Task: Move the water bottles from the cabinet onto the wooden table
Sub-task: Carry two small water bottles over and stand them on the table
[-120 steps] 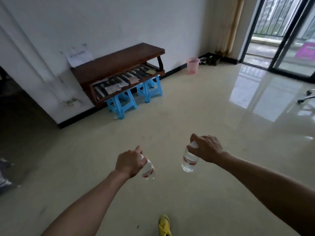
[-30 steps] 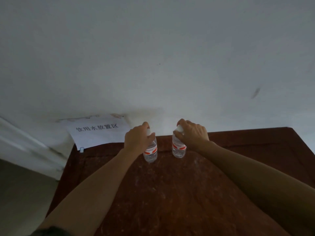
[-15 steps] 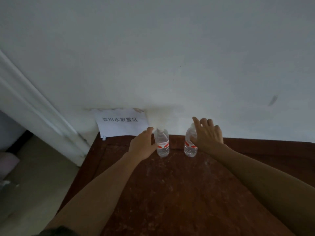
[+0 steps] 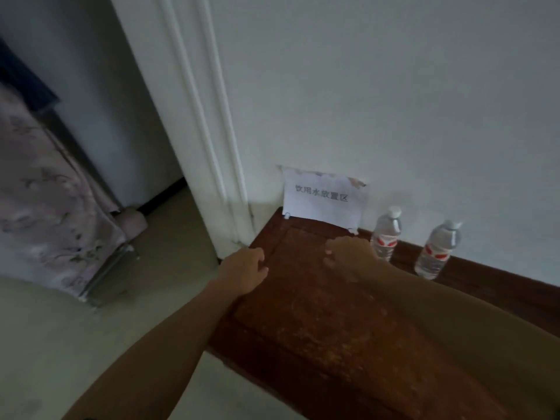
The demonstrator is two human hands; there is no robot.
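Observation:
Two clear water bottles with white caps and red-and-white labels stand upright on the dark wooden table (image 4: 318, 322), close to the white wall. The left bottle (image 4: 386, 234) is beside the paper sign, the right bottle (image 4: 438, 250) a little apart from it. My left hand (image 4: 245, 268) hovers over the table's left edge, holding nothing, fingers loosely curled. My right hand (image 4: 348, 253) is above the tabletop just left of the left bottle, empty, fingers apart, and blurred.
A paper sign (image 4: 324, 201) with printed characters is taped to the wall above the table's back left corner. A white door frame (image 4: 206, 131) stands left of the table. Through the doorway lies a floral cloth (image 4: 51, 213) over a metal frame. Pale floor (image 4: 91, 344) stretches left.
Both hands have let go of the bottles and pulled back to the left. The bottles stay standing by the wall. My view has swung left toward the doorway.

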